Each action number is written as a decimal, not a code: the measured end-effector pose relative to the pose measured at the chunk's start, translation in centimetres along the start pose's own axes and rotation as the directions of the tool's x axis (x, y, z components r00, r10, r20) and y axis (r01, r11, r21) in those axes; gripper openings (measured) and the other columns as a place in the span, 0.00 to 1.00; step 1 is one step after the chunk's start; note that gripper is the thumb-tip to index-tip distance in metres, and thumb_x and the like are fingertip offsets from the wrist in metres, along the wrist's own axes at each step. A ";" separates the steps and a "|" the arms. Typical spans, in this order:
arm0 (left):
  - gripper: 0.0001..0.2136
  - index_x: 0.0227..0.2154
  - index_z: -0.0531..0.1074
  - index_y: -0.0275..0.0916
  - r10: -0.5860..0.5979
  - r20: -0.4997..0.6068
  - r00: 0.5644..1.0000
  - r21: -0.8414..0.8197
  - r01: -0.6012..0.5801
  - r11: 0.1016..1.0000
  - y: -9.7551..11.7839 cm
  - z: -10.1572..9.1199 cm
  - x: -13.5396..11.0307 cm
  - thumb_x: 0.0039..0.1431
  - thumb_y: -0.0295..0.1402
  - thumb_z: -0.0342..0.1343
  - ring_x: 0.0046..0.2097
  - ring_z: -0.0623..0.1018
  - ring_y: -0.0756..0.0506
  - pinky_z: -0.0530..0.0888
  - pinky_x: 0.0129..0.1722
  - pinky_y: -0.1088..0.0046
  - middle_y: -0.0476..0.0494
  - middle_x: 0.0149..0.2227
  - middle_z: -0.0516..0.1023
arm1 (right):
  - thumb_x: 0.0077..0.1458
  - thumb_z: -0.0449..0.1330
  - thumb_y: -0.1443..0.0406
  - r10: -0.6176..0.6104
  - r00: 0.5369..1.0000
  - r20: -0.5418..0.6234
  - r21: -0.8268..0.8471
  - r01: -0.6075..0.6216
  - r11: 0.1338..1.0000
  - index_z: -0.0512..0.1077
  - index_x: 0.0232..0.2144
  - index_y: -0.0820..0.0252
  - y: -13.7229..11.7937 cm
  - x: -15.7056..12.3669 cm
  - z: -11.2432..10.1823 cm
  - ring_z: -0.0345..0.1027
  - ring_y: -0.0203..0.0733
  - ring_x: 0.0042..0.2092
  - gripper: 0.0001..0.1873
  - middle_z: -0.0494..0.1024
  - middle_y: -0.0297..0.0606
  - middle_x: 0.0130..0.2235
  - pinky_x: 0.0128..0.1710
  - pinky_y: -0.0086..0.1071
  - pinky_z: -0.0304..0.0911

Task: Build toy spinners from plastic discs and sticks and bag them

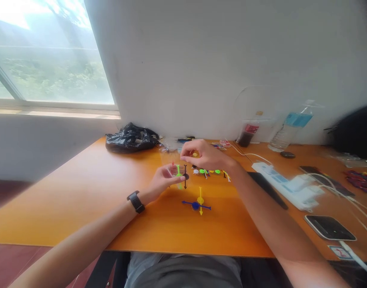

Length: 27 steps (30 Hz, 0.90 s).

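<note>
My left hand (pixel 163 178), with a black watch on the wrist, is closed around a small cluster of plastic stick pieces: a green one (pixel 178 171), a black one (pixel 185 176) and a red tip. Just above and to the right, my right hand (pixel 202 154) is curled in a pinch on a tiny yellow piece (pixel 195 154). On the orange table (pixel 81 200) in front lie a yellow arrow stick (pixel 200 201) and a blue stick (pixel 196 205), crossed. A row of small coloured pieces (pixel 212 172) lies beyond them.
A black plastic bag (pixel 131 138) sits at the back left by the wall. To the right are a white power strip (pixel 287 185) with cables, a phone (pixel 329 227), a water bottle (pixel 290 130), a dark drink bottle (pixel 248 135) and a black bag (pixel 356 132).
</note>
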<state>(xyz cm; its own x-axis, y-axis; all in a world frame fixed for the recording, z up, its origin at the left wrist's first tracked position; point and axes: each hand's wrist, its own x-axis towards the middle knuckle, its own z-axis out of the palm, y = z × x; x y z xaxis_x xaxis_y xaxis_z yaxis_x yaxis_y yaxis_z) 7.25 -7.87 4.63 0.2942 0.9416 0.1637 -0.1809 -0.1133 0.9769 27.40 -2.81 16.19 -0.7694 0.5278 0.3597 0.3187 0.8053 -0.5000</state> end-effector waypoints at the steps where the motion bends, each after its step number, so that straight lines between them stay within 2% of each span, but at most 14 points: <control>1: 0.18 0.43 0.80 0.37 -0.007 -0.003 1.000 0.003 0.007 1.000 0.0 0.0 0.0 0.52 0.39 0.74 0.46 0.82 0.40 0.75 0.48 0.63 0.38 0.43 0.84 | 0.62 0.60 0.63 0.000 1.000 0.000 0.019 0.000 1.000 0.76 0.33 0.59 0.0 0.0 0.0 0.70 0.39 0.37 0.08 0.79 0.36 0.35 0.37 0.32 0.63; 3: 0.18 0.41 0.81 0.36 -0.013 -0.019 1.000 0.018 0.013 1.000 -0.2 0.0 0.1 0.51 0.39 0.75 0.41 0.82 0.42 0.76 0.46 0.64 0.38 0.41 0.84 | 0.63 0.60 0.62 0.013 0.999 -0.041 0.048 -0.011 0.999 0.76 0.37 0.58 -0.2 0.1 0.1 0.71 0.40 0.39 0.07 0.79 0.37 0.38 0.39 0.33 0.65; 6: 0.18 0.40 0.81 0.35 -0.006 -0.069 0.998 0.029 0.008 1.000 -0.6 -0.2 0.3 0.50 0.40 0.75 0.39 0.81 0.43 0.75 0.44 0.65 0.37 0.41 0.84 | 0.62 0.62 0.61 0.040 0.979 -0.201 0.033 -0.034 0.999 0.73 0.44 0.56 -0.5 0.2 0.1 0.70 0.40 0.41 0.09 0.78 0.38 0.44 0.41 0.34 0.65; 9: 0.19 0.41 0.81 0.36 -0.006 -0.150 0.989 0.022 0.010 1.000 -0.9 -0.5 0.6 0.49 0.40 0.75 0.41 0.81 0.44 0.74 0.42 0.68 0.38 0.42 0.84 | 0.62 0.62 0.60 0.040 0.964 -0.262 -0.033 -0.050 0.998 0.72 0.40 0.57 -0.5 0.1 -0.2 0.68 0.40 0.40 0.08 0.77 0.38 0.42 0.39 0.33 0.63; 11: 0.20 0.42 0.81 0.36 -0.010 -0.195 0.981 0.023 0.015 1.000 -1.0 -0.8 0.8 0.49 0.41 0.75 0.40 0.80 0.45 0.73 0.40 0.70 0.39 0.41 0.84 | 0.63 0.61 0.58 0.065 0.987 -0.146 -0.062 -0.075 0.995 0.73 0.36 0.59 -0.3 -0.1 -0.4 0.67 0.39 0.37 0.09 0.77 0.37 0.38 0.36 0.32 0.60; 13: 0.21 0.42 0.81 0.35 -0.010 -0.215 0.977 0.036 0.018 0.999 -1.2 -1.1 1.0 0.49 0.42 0.75 0.37 0.79 0.46 0.72 0.38 0.71 0.41 0.38 0.83 | 0.63 0.60 0.58 0.120 0.986 0.119 -0.077 -0.112 0.991 0.76 0.34 0.60 0.1 -0.4 -0.3 0.66 0.37 0.33 0.12 0.77 0.36 0.35 0.33 0.31 0.58; 14: 0.21 0.42 0.81 0.35 -0.009 -0.217 0.976 0.045 0.019 0.999 -1.3 -1.3 1.1 0.48 0.43 0.75 0.36 0.78 0.47 0.71 0.37 0.72 0.41 0.37 0.83 | 0.62 0.61 0.58 0.151 0.946 0.288 -0.092 -0.130 0.987 0.77 0.34 0.61 0.3 -0.5 0.0 0.66 0.36 0.32 0.12 0.77 0.35 0.33 0.32 0.30 0.57; 15: 0.22 0.41 0.81 0.35 -0.009 -0.216 0.976 0.052 0.021 0.998 -1.5 -1.4 1.2 0.48 0.43 0.75 0.35 0.78 0.47 0.71 0.36 0.72 0.42 0.35 0.83 | 0.60 0.62 0.57 0.185 0.869 0.459 -0.119 -0.146 0.982 0.79 0.34 0.61 0.4 -0.5 0.3 0.66 0.36 0.31 0.12 0.78 0.35 0.32 0.31 0.30 0.56; 17: 0.22 0.41 0.81 0.35 -0.019 -0.219 0.976 0.061 0.033 0.998 -1.7 -1.6 1.2 0.48 0.44 0.76 0.35 0.79 0.46 0.72 0.37 0.71 0.41 0.35 0.83 | 0.54 0.67 0.56 0.262 0.654 0.710 -0.210 -0.159 0.965 0.81 0.31 0.61 0.6 -0.5 1.6 0.68 0.37 0.32 0.12 0.79 0.34 0.31 0.29 0.30 0.54; 18: 0.23 0.42 0.81 0.35 -0.029 -0.220 0.975 0.059 0.043 0.997 -1.8 -1.6 1.2 0.47 0.44 0.76 0.36 0.79 0.46 0.72 0.38 0.70 0.41 0.36 0.83 | 0.51 0.69 0.55 0.312 0.546 0.777 -0.267 -0.162 0.950 0.82 0.29 0.60 0.6 -0.3 2.3 0.69 0.37 0.32 0.13 0.80 0.34 0.30 0.29 0.30 0.54; 20: 0.23 0.42 0.81 0.35 -0.051 -0.218 0.975 0.047 0.063 0.997 -2.0 -1.6 1.2 0.47 0.44 0.76 0.39 0.81 0.44 0.73 0.40 0.69 0.39 0.38 0.84 | 0.47 0.72 0.54 0.392 0.418 0.819 -0.357 -0.164 0.920 0.81 0.26 0.60 0.4 0.0 4.0 0.71 0.39 0.33 0.14 0.81 0.34 0.29 0.28 0.30 0.54; 21: 0.23 0.42 0.80 0.35 -0.058 -0.216 0.975 0.040 0.069 0.997 -2.0 -1.5 1.2 0.46 0.43 0.76 0.40 0.81 0.44 0.74 0.40 0.69 0.39 0.39 0.84 | 0.46 0.73 0.54 0.416 0.388 0.823 -0.383 -0.161 0.909 0.80 0.24 0.60 0.3 0.2 4.7 0.72 0.39 0.33 0.15 0.81 0.34 0.29 0.28 0.31 0.54; 23: 0.23 0.41 0.80 0.34 -0.065 -0.212 0.975 0.028 0.072 0.997 -2.1 -1.4 1.1 0.46 0.43 0.77 0.41 0.81 0.43 0.74 0.41 0.69 0.39 0.40 0.84 | 0.44 0.74 0.56 0.434 0.371 0.821 -0.411 -0.143 0.900 0.79 0.23 0.61 0.2 0.4 5.8 0.72 0.40 0.32 0.14 0.81 0.34 0.28 0.28 0.31 0.54; 27: 0.21 0.39 0.80 0.34 -0.052 -0.203 0.978 0.021 0.057 0.998 -2.1 -1.4 1.2 0.46 0.41 0.77 0.39 0.81 0.45 0.73 0.40 0.71 0.40 0.38 0.84 | 0.47 0.70 0.57 0.389 0.419 0.820 -0.379 -0.110 0.919 0.79 0.26 0.60 0.6 0.4 6.4 0.71 0.39 0.29 0.12 0.81 0.34 0.28 0.25 0.31 0.53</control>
<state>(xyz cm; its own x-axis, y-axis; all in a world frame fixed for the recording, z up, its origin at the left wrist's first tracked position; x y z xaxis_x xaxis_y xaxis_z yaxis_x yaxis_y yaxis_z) 6.66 -6.07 2.61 0.1069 0.9909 0.0817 -0.1441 -0.0658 0.9874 23.76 -3.84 11.00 -0.6526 0.3130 -0.6901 0.5876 0.7840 -0.2001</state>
